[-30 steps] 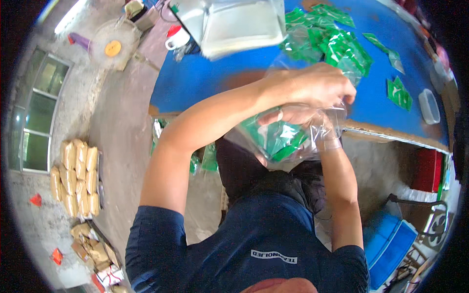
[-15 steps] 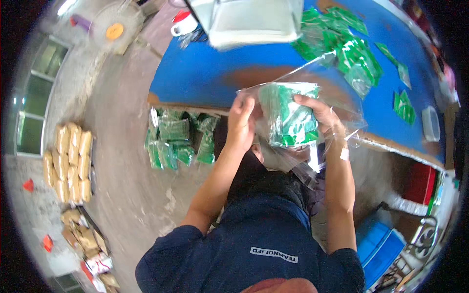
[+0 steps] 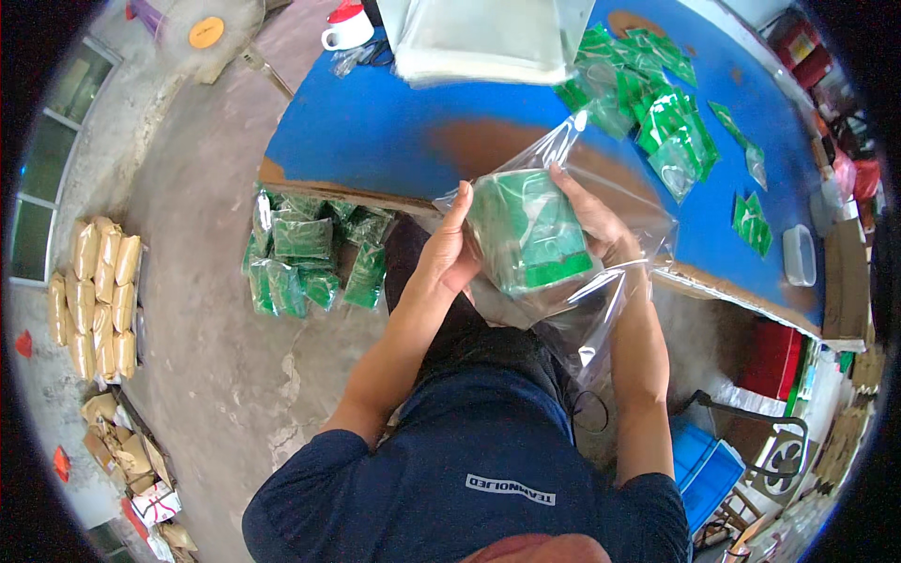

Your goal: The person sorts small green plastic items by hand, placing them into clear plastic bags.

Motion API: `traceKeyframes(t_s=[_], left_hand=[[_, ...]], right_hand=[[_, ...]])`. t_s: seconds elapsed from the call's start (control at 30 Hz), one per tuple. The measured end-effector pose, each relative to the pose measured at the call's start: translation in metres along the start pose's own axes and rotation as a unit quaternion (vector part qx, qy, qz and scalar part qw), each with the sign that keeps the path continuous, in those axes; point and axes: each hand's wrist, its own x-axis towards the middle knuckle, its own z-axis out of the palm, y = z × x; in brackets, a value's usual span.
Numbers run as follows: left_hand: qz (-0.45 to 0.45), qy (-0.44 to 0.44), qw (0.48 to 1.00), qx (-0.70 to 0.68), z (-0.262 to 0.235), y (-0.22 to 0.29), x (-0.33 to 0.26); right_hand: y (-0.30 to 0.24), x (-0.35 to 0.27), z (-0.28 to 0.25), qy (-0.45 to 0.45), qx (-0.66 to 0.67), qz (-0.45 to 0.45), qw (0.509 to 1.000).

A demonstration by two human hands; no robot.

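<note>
A stack of flat green packets [image 3: 530, 230] sits inside a large clear plastic bag [image 3: 652, 220], in front of my body at the table's near edge. My left hand [image 3: 449, 251] grips the stack's left side through the film, thumb up along its edge. On the other side, my right hand [image 3: 601, 220] holds the stack with its thumb on the top right corner. The bag's loose film spreads over my right wrist and hangs below it. The undersides of both hands' grip are hidden.
The blue table [image 3: 366, 141] carries loose green packets [image 3: 671, 122], a pile of clear bags [image 3: 483, 61], a red-lidded white cup [image 3: 347, 28] and a plastic container [image 3: 800, 255]. Filled green packs [image 3: 305, 249] lie on the floor at left, near stacked tan packs [image 3: 101, 300].
The stack has tilted and moved slightly left and down in my hands. My left hand has come against its side, and the bag's film has shifted around it.
</note>
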Motion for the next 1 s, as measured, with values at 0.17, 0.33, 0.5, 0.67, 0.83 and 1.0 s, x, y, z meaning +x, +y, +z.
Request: traceKeyframes(t_s=[0.17, 0.33, 0.5, 0.67, 0.83, 1.0], left_hand=[[0.02, 0.006, 1.0, 0.019, 0.007, 0.008, -0.016], [0.009, -0.04, 0.999, -0.022, 0.004, 0.016, -0.013], [0.027, -0.009, 1.0, 0.003, 0.008, 0.012, -0.026], [0.013, -0.011, 1.0, 0.014, 0.013, 0.014, -0.023], [0.011, -0.064, 0.997, 0.045, 0.013, 0.014, -0.027], [-0.019, 0.014, 0.999, 0.021, 0.0, 0.001, -0.021]], right_hand=[[0.007, -0.007, 0.017, 0.054, 0.054, 0.0, 0.997], [0.009, -0.012, 0.009, 0.026, 0.024, -0.053, 0.998], [0.007, -0.003, 0.002, 0.007, 0.012, -0.015, 1.0], [0.016, 0.0, 0.008, 0.004, 0.032, -0.026, 0.999], [0.005, -0.011, 0.005, 0.006, 0.062, -0.021, 0.998], [0.011, 0.011, -0.007, -0.05, 0.026, 0.004, 0.998]])
